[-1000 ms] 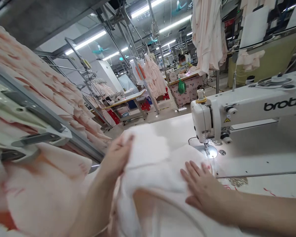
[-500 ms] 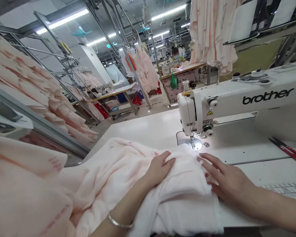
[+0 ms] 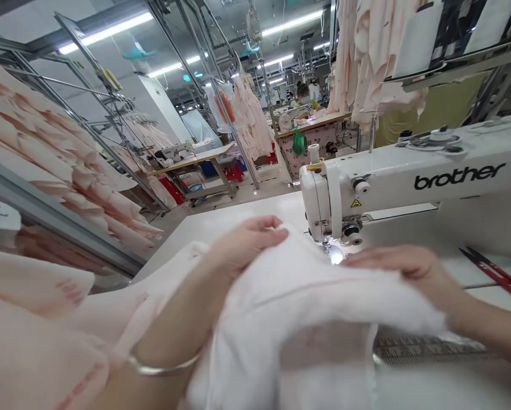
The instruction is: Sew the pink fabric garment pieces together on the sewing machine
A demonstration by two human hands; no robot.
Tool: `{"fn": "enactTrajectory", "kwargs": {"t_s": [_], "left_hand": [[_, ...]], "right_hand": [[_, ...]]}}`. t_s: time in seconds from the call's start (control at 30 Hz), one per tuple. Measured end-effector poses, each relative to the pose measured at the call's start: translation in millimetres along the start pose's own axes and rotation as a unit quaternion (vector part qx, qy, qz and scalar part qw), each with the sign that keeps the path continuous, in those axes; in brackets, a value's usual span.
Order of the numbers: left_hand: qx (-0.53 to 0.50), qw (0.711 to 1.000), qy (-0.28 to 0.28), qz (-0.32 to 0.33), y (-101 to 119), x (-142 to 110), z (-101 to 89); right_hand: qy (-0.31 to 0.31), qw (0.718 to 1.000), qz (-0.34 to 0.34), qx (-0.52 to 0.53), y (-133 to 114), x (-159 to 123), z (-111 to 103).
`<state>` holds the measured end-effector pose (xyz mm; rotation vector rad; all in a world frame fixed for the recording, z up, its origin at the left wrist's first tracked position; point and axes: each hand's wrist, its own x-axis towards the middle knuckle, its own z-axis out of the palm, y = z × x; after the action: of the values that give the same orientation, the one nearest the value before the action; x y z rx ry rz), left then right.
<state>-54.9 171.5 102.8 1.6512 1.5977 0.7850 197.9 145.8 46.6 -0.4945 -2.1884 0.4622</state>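
Observation:
My left hand (image 3: 247, 242) is closed on a fold of pale pink and white fabric (image 3: 289, 302), lifted off the table in front of the sewing machine. My right hand (image 3: 403, 267), blurred by motion, lies on top of the same fabric at its right edge, just in front of the needle area (image 3: 334, 250). The fabric is raised and stretched between both hands and hides the table under it. A silver bangle (image 3: 161, 367) circles my left wrist. The white Brother sewing machine (image 3: 409, 179) stands behind my right hand.
Red-handled snips (image 3: 494, 273) lie on the white table (image 3: 238, 219) at the right. Stacks of pink fabric (image 3: 46, 154) fill a rack on the left, and more drapes at lower left. Garments hang overhead. Another person (image 3: 303, 94) sits at a distant workstation.
Both hands have lifted the fabric off the table and moved it up toward the machine's needle. The camera has shifted slightly.

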Motion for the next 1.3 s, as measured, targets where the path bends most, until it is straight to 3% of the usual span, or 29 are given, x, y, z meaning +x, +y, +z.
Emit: {"fn": "enactTrajectory", "kwargs": {"t_s": [0.07, 0.13, 0.27, 0.4, 0.53, 0.7, 0.83, 1.1, 1.3], "left_hand": [[0.064, 0.998, -0.017, 0.019, -22, 11, 26.6], [0.109, 0.993, -0.007, 0.035, -48, 18, 53.9], [0.176, 0.983, 0.009, 0.054, -76, 9, 81.2], [0.214, 0.974, -0.023, 0.076, -74, -22, 84.3], [0.237, 0.969, -0.033, 0.058, -72, -39, 88.7], [0.244, 0.969, -0.031, -0.006, -70, -34, 86.5], [0.239, 0.970, -0.022, -0.037, -70, -33, 83.9], [0.293, 0.955, 0.010, 0.035, -80, -39, 92.5], [0.317, 0.947, 0.024, 0.041, -79, -35, 94.9]], "right_hand": [[-0.045, 0.996, -0.070, -0.042, 21, -6, 16], [-0.130, 0.979, -0.129, -0.093, 40, -13, 31], [-0.221, 0.954, -0.158, -0.125, 46, -25, 41], [-0.259, 0.935, -0.158, -0.186, 18, -40, 38], [-0.259, 0.938, -0.151, -0.174, 5, -46, 33], [-0.278, 0.939, -0.153, -0.134, 25, -32, 14], [-0.258, 0.944, -0.159, -0.127, 35, -22, 6], [-0.296, 0.937, -0.143, -0.119, 42, -29, 22], [-0.330, 0.924, -0.159, -0.107, 52, -27, 24]]}}
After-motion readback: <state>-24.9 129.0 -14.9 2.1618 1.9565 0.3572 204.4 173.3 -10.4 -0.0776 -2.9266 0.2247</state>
